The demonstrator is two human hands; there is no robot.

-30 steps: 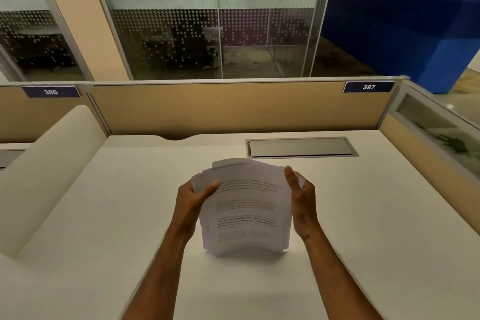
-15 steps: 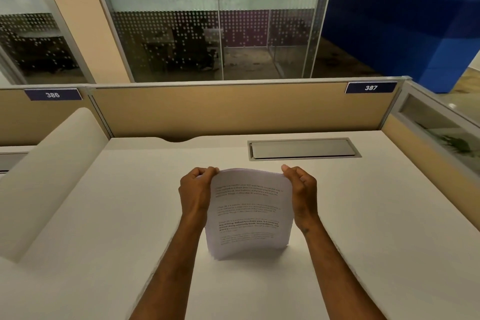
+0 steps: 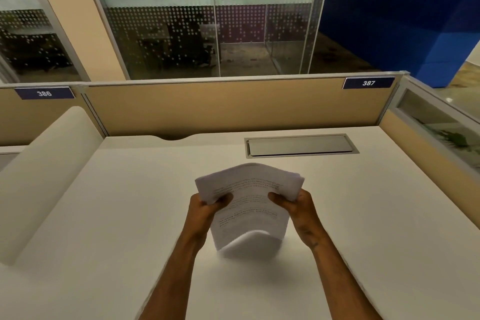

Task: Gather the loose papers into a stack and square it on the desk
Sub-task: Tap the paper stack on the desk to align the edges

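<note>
Paper stack (image 3: 249,205) held upright above white tabletop (image 3: 104,215), near centre, lower edge blurred, contact with tabletop unclear. Left hand (image 3: 205,212) at 9 o'clock of stack, grip closed on its left edge, thumb over printed front. Right hand (image 3: 296,209) at 3 o'clock, grip closed on right edge, thumb on front too. Top of sheets bowed and fanned unevenly. Metal cable hatch (image 3: 301,145) at 12 o'clock, well apart. Number plates 386 (image 3: 44,93) and 387 (image 3: 368,83) on beige partition (image 3: 233,106).

papers (image 3: 249,205) above desk (image 3: 130,215) centre | cable tray (image 3: 298,146) behind | partition (image 3: 233,106) rearmost
</note>
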